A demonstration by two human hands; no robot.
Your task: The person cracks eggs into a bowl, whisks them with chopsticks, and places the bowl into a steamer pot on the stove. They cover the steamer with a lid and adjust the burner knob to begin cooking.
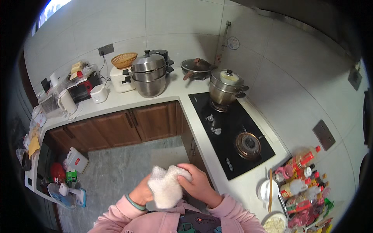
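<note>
A fluffy white cloth (166, 189) is bunched up between my two hands, just in front of my chest. My left hand (142, 190), with a green bangle on its wrist, holds it from the left side, the fingers mostly hidden behind the fabric. On the other side my right hand (195, 180) pinches the upper edge, thumb in front. To the right of my hands lies the black gas hob (230, 137). A steel steamer pot with a glass lid (224, 87) stands on its far burner; the near burner (248, 145) is bare.
Several bottles (294, 188) crowd the right counter beside a white bowl (265, 189) with wooden chopsticks (270, 189). A stacked steamer (148, 75), a lidded frying pan (196, 69) and an electric kettle (67, 102) line the back counter. A fan (62, 193) lies at lower left.
</note>
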